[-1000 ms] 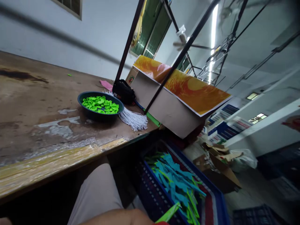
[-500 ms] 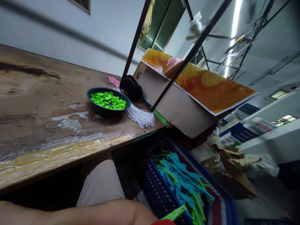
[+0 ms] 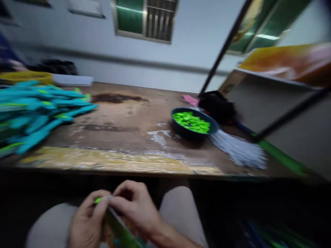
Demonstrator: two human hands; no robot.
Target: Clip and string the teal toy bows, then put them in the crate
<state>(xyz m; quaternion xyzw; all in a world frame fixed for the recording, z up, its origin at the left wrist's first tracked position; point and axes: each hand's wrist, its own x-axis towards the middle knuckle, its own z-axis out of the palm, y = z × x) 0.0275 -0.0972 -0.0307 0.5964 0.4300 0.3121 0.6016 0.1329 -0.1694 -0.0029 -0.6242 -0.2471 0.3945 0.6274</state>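
Observation:
My left hand (image 3: 88, 220) is closed over my lap, its thumb and fingers around a long, narrow green piece (image 3: 119, 225) that slants down to the right. A bright green tip (image 3: 97, 200) shows between those fingers. Against it, my right hand (image 3: 138, 206) pinches thumb and forefinger together at the piece's upper end. Something small and pale shows at the pinch, too blurred to name. On the table (image 3: 124, 117), a dark round bowl (image 3: 186, 134) holds many small bright green parts (image 3: 191, 122). Long teal and green pieces (image 3: 43, 110) are heaped at the left.
White strings (image 3: 240, 150) lie beside the bowl, with a black bag (image 3: 216, 105) and pink cloth (image 3: 190, 100) behind. Yellow tape (image 3: 108, 161) covers the table's front edge. Dark posts (image 3: 224, 48) and a large panel (image 3: 279, 103) stand at the right.
The view has swung left from the blue crate of teal and green pieces to the table. Both hands are now together over the lap, where earlier a forearm crossed the bottom edge.

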